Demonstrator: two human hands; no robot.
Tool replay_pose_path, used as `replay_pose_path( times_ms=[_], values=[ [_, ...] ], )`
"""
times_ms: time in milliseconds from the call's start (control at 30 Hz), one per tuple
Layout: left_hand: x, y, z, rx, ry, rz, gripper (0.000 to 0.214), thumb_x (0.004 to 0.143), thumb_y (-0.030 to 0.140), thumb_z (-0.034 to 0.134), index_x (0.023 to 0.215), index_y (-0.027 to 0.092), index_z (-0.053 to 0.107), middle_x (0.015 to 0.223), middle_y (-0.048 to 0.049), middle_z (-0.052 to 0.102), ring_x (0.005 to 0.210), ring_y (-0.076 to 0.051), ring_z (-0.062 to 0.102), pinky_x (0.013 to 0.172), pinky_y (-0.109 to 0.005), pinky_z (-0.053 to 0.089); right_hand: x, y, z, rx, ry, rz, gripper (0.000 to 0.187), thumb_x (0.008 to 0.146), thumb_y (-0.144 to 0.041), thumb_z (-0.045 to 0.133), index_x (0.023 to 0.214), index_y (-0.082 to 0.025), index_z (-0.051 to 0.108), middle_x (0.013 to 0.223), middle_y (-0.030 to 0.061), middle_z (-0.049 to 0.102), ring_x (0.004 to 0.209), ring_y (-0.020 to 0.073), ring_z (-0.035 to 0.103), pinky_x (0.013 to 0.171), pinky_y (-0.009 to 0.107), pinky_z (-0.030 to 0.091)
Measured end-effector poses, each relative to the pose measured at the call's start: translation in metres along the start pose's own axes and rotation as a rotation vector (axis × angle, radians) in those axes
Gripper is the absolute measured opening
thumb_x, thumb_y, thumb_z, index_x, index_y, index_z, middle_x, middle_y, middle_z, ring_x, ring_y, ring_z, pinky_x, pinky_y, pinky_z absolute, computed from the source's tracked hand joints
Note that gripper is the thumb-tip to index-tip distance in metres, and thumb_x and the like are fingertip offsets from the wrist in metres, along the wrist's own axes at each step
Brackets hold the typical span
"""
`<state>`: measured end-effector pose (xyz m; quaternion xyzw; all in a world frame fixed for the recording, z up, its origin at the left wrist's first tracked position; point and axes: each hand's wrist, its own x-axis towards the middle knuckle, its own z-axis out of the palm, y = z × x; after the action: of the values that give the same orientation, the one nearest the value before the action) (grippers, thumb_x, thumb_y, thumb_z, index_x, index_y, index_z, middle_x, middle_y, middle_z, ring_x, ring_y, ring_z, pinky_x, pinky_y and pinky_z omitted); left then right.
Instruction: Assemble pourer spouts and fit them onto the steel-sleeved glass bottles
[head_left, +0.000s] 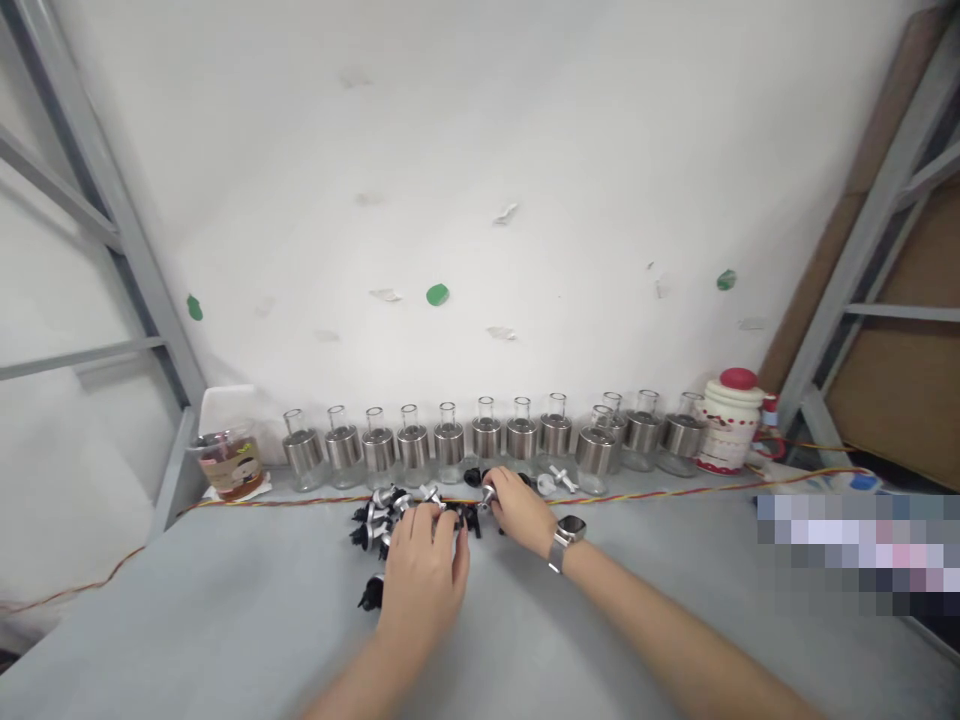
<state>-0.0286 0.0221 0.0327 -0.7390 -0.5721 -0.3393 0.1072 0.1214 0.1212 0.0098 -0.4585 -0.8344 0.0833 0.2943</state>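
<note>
My left hand (421, 570) rests low over a pile of small silver-and-black stopper-like parts (371, 512), its fingers curled down among them. Whatever its fingertips close on is hidden beneath them. Just to the right, my right hand (521, 512), with a watch (568, 540) on the wrist, pinches a silver stopper-like part (488, 496) between thumb and fingers. Black pieces (468, 518) lie between the two hands. One black-and-silver part (371, 592) sits apart, beside my left hand. A white-and-silver part (561, 479) lies beyond my right hand.
Glass bottles with metal sleeves (448, 440) stand in a row along the wall. A cup of brown liquid (231, 465) is at the left end, a cream jar with a red lid (731, 425) at the right. A twisted red-yellow wire (660, 492) crosses the grey table (247, 610).
</note>
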Motion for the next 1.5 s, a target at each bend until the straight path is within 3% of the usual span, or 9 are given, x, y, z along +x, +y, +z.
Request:
replay_pose_path(
  times_ms=[200,367,500,667,833,1000,1100,1300,1500],
  values=[
    [0.001,0.003,0.009,-1.062,-0.213,-0.536,0.035,0.077,0.039,0.048,0.107,0.021,0.050,0.097,-0.0088,0.055,0.084,-0.021,0.055,0.065,-0.032,0.046,-0.022,-0.025,-0.023,0.116,-0.002,-0.094,0.034,0.072,0.000,0.039,0.099,-0.019,0.046,0.098,0.0058,0.053,0.092,0.0166,0.050,0.081,0.028,0.039],
    [0.003,0.009,0.012,-1.594,-0.406,-0.714,0.033,0.070,0.039,0.060,0.092,0.014,0.061,0.090,-0.0088,0.063,0.083,-0.020,0.058,0.072,-0.033,0.046,-0.048,-0.050,-0.036,0.465,-0.107,-0.241,0.055,0.071,0.001,0.036,0.119,-0.024,0.035,0.118,0.0060,0.045,0.106,0.0173,0.045,0.089,0.033,0.037],
    [0.004,0.008,0.007,-1.540,-0.349,-0.753,0.030,0.065,0.037,0.065,0.084,0.014,0.064,0.086,-0.0072,0.064,0.075,-0.020,0.061,0.073,-0.036,0.047,-0.046,-0.037,-0.037,0.377,0.007,-0.200,0.057,0.072,-0.001,0.035,0.123,-0.025,0.031,0.119,0.0059,0.042,0.101,0.0154,0.047,0.089,0.032,0.037],
    [0.007,0.003,0.007,-1.424,-0.197,-0.774,0.032,0.061,0.036,0.068,0.085,0.015,0.064,0.085,-0.0065,0.066,0.082,-0.021,0.062,0.079,-0.033,0.046,-0.029,0.015,-0.036,-0.226,0.207,0.079,0.027,0.079,-0.012,0.041,0.103,-0.018,0.053,0.105,0.0117,0.050,0.096,0.0252,0.044,0.081,0.040,0.034],
    [0.007,0.000,0.015,-1.461,-0.211,-0.796,0.037,0.059,0.035,0.070,0.089,0.014,0.062,0.080,-0.0064,0.066,0.078,-0.021,0.063,0.077,-0.034,0.047,-0.018,0.042,-0.028,-0.259,0.181,0.088,0.017,0.079,-0.029,0.049,0.088,-0.019,0.060,0.092,0.0110,0.055,0.090,0.0263,0.044,0.077,0.039,0.033],
    [0.005,0.000,0.010,-1.505,-0.261,-0.830,0.039,0.068,0.045,0.060,0.094,0.016,0.061,0.086,-0.0079,0.065,0.082,-0.020,0.062,0.078,-0.032,0.044,-0.015,0.023,-0.022,-0.179,0.162,0.025,0.010,0.078,-0.023,0.052,0.083,-0.018,0.059,0.093,0.0104,0.056,0.091,0.0249,0.046,0.079,0.039,0.034],
    [0.005,-0.001,0.008,-1.510,-0.242,-0.884,0.041,0.070,0.052,0.053,0.088,0.016,0.062,0.084,-0.0063,0.064,0.071,-0.015,0.060,0.066,-0.025,0.043,-0.025,0.002,-0.027,0.032,0.165,0.052,0.016,0.080,-0.032,0.048,0.086,-0.019,0.055,0.093,0.0073,0.056,0.085,0.0200,0.052,0.074,0.034,0.040],
    [0.006,0.006,0.006,-1.590,-0.301,-0.929,0.038,0.070,0.050,0.054,0.080,0.014,0.060,0.062,-0.0008,0.058,0.052,-0.011,0.054,0.049,-0.020,0.038,-0.061,-0.029,-0.036,1.354,-0.048,0.475,0.029,0.070,-0.043,0.059,0.080,-0.016,0.054,0.073,0.0033,0.061,0.065,0.0168,0.061,0.063,0.031,0.046],
    [0.003,0.017,0.005,-1.497,-0.387,-0.666,0.032,0.066,0.034,0.066,0.090,0.014,0.056,0.070,-0.0060,0.064,0.071,-0.017,0.059,0.055,-0.023,0.040,-0.069,-0.014,-0.033,1.250,0.071,0.460,0.028,0.063,-0.034,0.068,0.081,-0.015,0.059,0.073,0.0008,0.059,0.057,0.0104,0.055,0.057,0.025,0.044]
  ],
)
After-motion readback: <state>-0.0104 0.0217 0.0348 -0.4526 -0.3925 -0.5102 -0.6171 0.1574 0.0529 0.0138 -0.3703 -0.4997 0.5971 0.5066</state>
